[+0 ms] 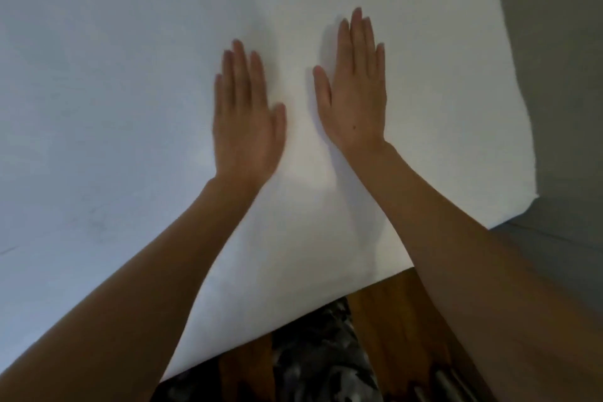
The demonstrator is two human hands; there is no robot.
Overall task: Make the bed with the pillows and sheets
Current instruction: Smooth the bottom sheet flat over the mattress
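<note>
Both palms are lying flat on the white sheet (130,108) — left hand (246,121) and right hand (355,91) side by side, fingers straight, grasping nothing; likely smoothing it near the bed's corner; no pillows showing.

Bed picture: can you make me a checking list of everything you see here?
Surface: white sheet lies smooth and flat on the bed.
Job's things: only the sheet; no pillows seen.
Clutter: dark patterned cloth on the wooden floor.
Hands: left hand and right hand lie flat on the sheet, fingers straight.
Cables: nothing seen.
Surroundings: grey wall at right.
</note>
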